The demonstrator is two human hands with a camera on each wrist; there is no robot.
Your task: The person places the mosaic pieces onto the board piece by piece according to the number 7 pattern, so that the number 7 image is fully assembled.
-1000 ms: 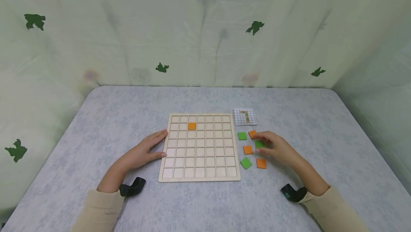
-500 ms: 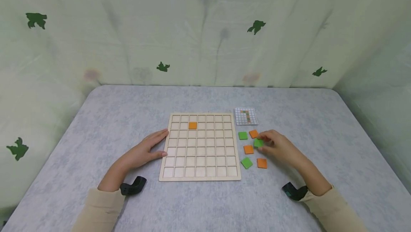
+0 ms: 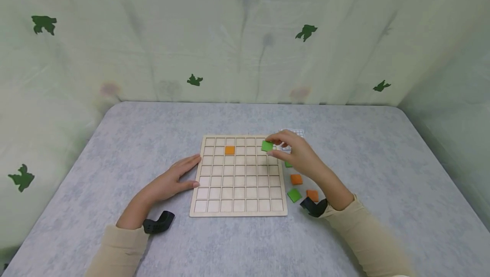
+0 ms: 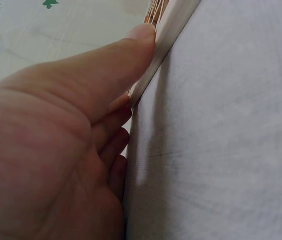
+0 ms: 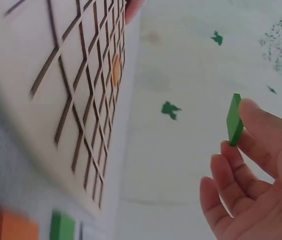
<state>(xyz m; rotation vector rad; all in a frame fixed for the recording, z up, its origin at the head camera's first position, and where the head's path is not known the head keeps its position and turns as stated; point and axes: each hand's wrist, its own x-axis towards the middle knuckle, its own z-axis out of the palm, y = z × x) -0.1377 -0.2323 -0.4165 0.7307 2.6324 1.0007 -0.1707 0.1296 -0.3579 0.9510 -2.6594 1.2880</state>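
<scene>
Between thumb and fingers, my right hand pinches a green square tile over the upper right part of the wooden grid board. The right wrist view shows this green tile raised above the board's surface. At the board's left edge rests my left hand, its fingers extended and the thumb apart from them. In the left wrist view the thumb touches the board's rim. One orange tile lies in a cell of the board's second row.
Right of the board lie loose tiles: an orange one, a green one and another orange one. A further green tile is partly covered by my right hand. Behind that hand a small printed grid card shows in part.
My right hand has taken the green tile from the loose tiles and carried it left and up over the board. The left hand has stayed at the board's edge.
</scene>
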